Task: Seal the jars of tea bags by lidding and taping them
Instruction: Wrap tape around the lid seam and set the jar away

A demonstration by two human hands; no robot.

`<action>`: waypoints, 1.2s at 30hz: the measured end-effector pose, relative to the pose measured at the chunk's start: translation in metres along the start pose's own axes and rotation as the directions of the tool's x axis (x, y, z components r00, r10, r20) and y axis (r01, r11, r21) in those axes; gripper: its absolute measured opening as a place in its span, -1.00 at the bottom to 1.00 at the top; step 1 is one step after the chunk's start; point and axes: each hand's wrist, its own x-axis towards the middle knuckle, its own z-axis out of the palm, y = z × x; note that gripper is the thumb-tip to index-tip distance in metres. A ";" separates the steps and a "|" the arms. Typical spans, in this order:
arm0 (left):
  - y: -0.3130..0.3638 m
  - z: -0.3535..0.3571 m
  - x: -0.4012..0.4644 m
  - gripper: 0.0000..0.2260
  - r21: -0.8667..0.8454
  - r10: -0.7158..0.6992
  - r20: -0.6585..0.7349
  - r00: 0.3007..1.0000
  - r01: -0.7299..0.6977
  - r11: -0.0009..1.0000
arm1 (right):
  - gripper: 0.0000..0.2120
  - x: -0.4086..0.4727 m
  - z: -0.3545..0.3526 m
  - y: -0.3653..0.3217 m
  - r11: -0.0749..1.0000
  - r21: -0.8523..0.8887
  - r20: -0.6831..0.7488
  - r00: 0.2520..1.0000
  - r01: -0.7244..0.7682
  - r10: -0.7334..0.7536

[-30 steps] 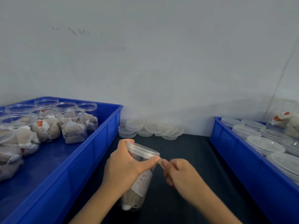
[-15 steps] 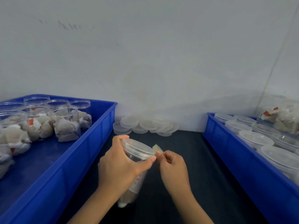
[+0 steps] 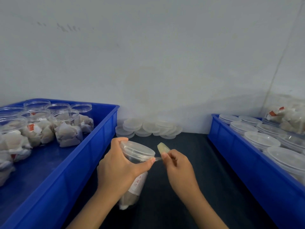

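my left hand [image 3: 119, 169] grips a lidded jar [image 3: 134, 176] tilted over the dark bench [image 3: 189, 162], fingers curled round its upper wall, thumb tip at the lid [image 3: 137, 148] rim. my right hand [image 3: 177, 165] pinches a strip of tape [image 3: 162, 148] just beside that thumb, one end running to the rim. open jars [image 3: 67, 128] of tea bags stand in the left bin [image 3: 92, 154], lidded ones in the right bin [image 3: 231, 146], loose lids [image 3: 148, 128] by the wall.

Blue trays, clear plastic, dark bench

Two blue trays [image 3: 102, 138] [image 3: 231, 146] are set at the left and right edges of a black bench [image 3: 189, 162]. Clear jars [image 3: 67, 128] of off-white tea bags carry red-orange tags; a white label with red print is seen on the held jar [image 3: 137, 162]; the tape strip [image 3: 162, 148] is pale yellow.
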 end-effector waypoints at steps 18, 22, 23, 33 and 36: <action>-0.001 -0.007 -0.007 -0.17 0.180 0.255 -0.116 0.960 -0.233 0.956 | -0.61 -0.013 -0.029 -0.006 0.833 -0.534 0.318 0.947 0.143 0.041; 0.000 -0.003 -0.010 -0.16 0.093 0.215 -0.123 0.969 -0.205 0.974 | -0.55 -0.013 -0.032 -0.007 0.900 -0.419 0.339 0.940 0.119 0.033; 0.001 -0.002 -0.011 -0.15 0.088 0.213 -0.124 0.969 -0.203 0.975 | -0.56 -0.012 -0.032 -0.008 0.937 -0.340 0.346 0.937 0.078 0.047; 0.006 -0.003 -0.013 -0.14 0.158 0.245 -0.036 0.969 -0.236 0.959 | -0.79 -0.009 -0.025 -0.010 0.973 -0.038 0.481 0.850 -0.226 0.216; 0.008 -0.002 -0.014 -0.10 0.164 0.231 -0.027 0.973 -0.223 0.961 | -0.78 -0.009 -0.022 -0.010 0.978 -0.036 0.419 0.885 -0.205 0.201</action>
